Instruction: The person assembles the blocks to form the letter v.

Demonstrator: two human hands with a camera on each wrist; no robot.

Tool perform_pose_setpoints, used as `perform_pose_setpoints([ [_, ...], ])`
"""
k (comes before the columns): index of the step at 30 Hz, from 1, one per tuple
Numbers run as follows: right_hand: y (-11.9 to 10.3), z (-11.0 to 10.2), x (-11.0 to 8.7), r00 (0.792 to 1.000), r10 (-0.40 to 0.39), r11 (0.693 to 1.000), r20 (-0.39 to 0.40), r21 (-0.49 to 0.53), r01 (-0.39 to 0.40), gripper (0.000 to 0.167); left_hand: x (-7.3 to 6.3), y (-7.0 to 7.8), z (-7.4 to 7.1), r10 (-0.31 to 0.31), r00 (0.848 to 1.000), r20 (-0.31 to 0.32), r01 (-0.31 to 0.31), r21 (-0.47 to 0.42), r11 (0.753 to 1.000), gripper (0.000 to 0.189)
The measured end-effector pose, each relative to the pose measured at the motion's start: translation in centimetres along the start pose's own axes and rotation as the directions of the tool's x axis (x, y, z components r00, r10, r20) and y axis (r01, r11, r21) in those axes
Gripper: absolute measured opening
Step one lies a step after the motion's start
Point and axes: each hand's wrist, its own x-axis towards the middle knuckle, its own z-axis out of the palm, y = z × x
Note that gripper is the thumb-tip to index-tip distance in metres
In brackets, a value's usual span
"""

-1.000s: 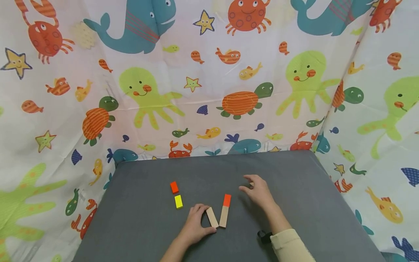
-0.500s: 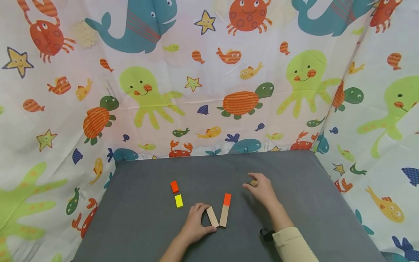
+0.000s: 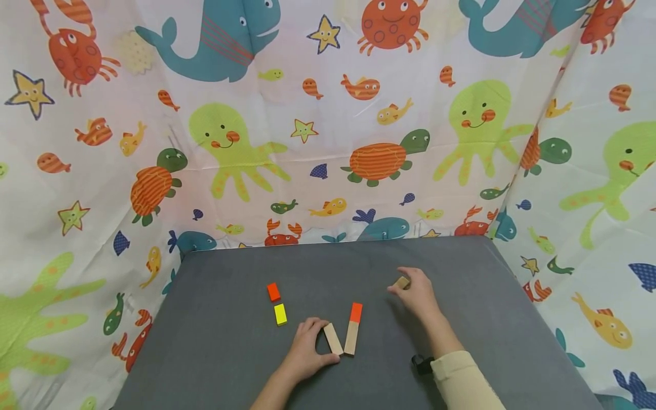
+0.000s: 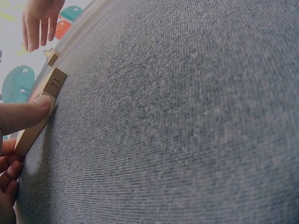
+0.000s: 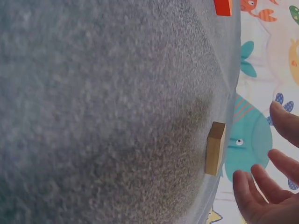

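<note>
A white cloth with printed sea animals rises behind and at both sides of a gray table. A pale sleeve covers the right forearm. The left hand grips the left long plain block by its ends, thumb at the near end, fingers at the far end. The right hand is farther right, its fingers parted and apart from a short plain block lying on the table. The right long plain block and the held block form a V spreading toward the far side. An orange block touches the right block's far end. Farther left lie 2 more: a yellow block and, just beyond it, a red-orange block.
</note>
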Motion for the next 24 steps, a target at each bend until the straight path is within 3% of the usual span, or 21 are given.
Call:
perform_pose_setpoints([
  [8,0.5,0.1,0.7,0.998,0.066,0.998,0.024,-0.017,-0.065,0.069,0.0,0.0,-0.1,-0.018,1.0,0.011,0.018,-0.012,1.0,0.081],
  [24,1.6,1.0,1.0,0.993,0.114,0.992,0.038,-0.05,-0.112,0.07,0.1,-0.1,0.0,-0.025,1.0,0.018,0.025,-0.014,1.0,0.082],
])
